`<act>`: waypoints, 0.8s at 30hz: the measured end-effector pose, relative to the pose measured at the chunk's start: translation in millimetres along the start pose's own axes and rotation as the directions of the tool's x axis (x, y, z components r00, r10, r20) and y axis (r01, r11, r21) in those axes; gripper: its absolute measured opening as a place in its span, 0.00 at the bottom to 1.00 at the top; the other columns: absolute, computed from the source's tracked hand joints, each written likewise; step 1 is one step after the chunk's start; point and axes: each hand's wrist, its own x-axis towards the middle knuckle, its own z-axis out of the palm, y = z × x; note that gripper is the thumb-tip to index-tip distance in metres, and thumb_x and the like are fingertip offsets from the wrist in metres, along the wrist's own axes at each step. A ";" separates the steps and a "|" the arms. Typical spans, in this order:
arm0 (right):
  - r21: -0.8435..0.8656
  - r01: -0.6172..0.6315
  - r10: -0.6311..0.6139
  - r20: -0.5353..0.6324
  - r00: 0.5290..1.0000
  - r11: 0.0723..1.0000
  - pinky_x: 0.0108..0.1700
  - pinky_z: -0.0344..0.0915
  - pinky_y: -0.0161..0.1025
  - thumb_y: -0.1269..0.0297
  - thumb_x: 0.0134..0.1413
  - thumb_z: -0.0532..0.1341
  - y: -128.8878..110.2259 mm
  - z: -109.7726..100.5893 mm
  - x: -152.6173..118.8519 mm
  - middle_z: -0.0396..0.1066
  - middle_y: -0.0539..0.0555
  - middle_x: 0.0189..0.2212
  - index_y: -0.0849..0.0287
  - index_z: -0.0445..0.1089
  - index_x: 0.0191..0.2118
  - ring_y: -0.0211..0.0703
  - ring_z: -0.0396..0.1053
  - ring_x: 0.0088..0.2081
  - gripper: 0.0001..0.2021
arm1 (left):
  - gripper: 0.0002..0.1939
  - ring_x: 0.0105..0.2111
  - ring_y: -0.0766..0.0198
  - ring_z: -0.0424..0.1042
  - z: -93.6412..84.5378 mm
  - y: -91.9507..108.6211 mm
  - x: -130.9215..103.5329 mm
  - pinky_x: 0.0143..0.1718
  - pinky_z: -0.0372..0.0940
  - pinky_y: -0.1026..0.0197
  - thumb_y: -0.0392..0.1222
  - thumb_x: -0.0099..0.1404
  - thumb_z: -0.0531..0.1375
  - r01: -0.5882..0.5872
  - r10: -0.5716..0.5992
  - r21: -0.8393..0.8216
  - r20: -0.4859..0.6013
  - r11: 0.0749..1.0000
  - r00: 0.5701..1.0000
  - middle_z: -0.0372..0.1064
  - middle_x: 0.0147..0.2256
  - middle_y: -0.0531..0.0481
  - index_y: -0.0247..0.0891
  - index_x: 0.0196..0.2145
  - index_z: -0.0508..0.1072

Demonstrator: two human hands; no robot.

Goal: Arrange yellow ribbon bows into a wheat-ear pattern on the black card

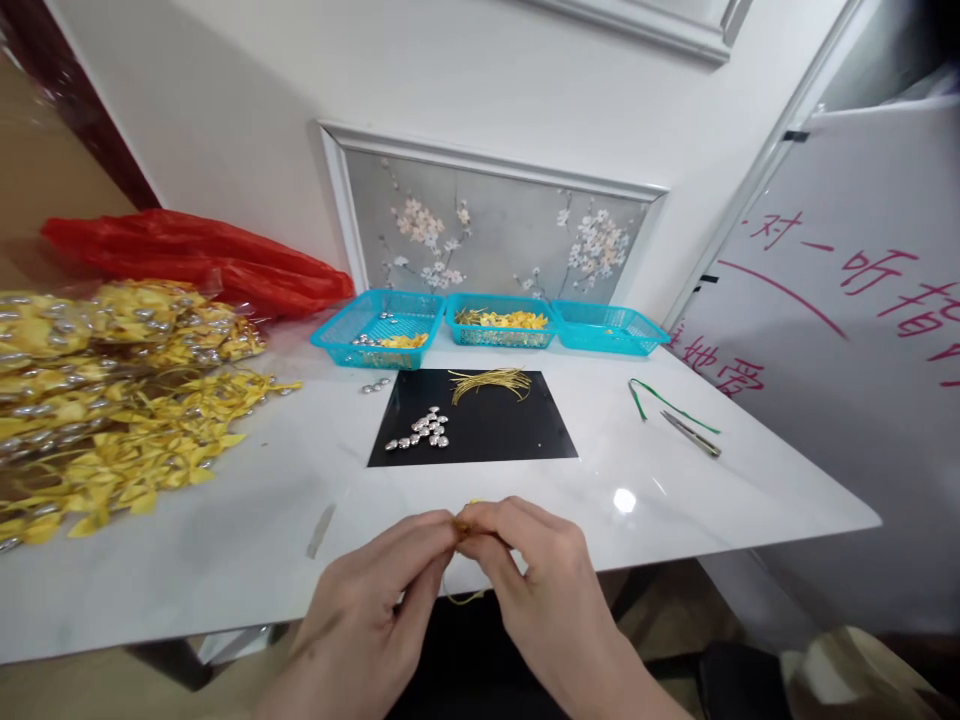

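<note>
My left hand [382, 585] and my right hand [540, 575] meet at the table's front edge, fingertips pinched together. Between them is a gold cord [466, 600], whose thin loop hangs below the fingers. A bit of yellow material peeks out above the fingertips; most of it is hidden. Beyond the hands lies a black mat [495, 435]. On it are a bundle of gold cords [491, 383] and a cluster of silver beads [427, 428].
Three blue baskets [375, 350] line the wall; yellow pieces and silver beads show inside. At left are heaped yellow-and-silver garlands [150, 430] and a red plastic bag [195, 260]. Small scissors [690, 433] and a green strip [675, 408] lie at right, near a whiteboard [840, 300].
</note>
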 end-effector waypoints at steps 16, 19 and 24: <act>0.045 -0.242 0.235 0.124 0.964 0.969 0.26 0.62 0.32 0.65 0.69 0.53 2.9 2.1 0.8 0.65 0.48 0.23 0.57 0.65 0.34 0.39 0.64 0.24 0.10 | 0.16 0.35 0.56 0.79 -7.9 9.6 -7.6 0.39 0.73 0.61 0.33 0.59 0.58 0.242 -0.222 -0.061 0.231 0.968 0.947 0.81 0.37 0.52 0.50 0.38 0.82; -0.020 -0.183 0.184 0.134 0.974 0.983 0.25 0.61 0.32 0.64 0.70 0.51 5.3 3.7 2.0 0.64 0.48 0.22 0.57 0.63 0.33 0.39 0.64 0.23 0.12 | 0.16 0.30 0.58 0.78 -4.8 12.1 -0.1 0.34 0.71 0.64 0.32 0.57 0.57 0.278 -0.237 -0.177 0.222 0.944 0.946 0.81 0.31 0.53 0.50 0.32 0.82; -0.126 0.060 -0.079 -0.153 0.985 0.990 0.30 0.65 0.33 0.64 0.68 0.54 1.0 3.1 -1.4 0.71 0.55 0.36 0.57 0.69 0.34 0.41 0.69 0.32 0.11 | 0.11 0.33 0.58 0.77 3.0 -0.6 -5.8 0.33 0.68 0.64 0.38 0.64 0.57 0.434 -0.406 -0.230 0.158 0.871 0.900 0.80 0.33 0.51 0.46 0.32 0.80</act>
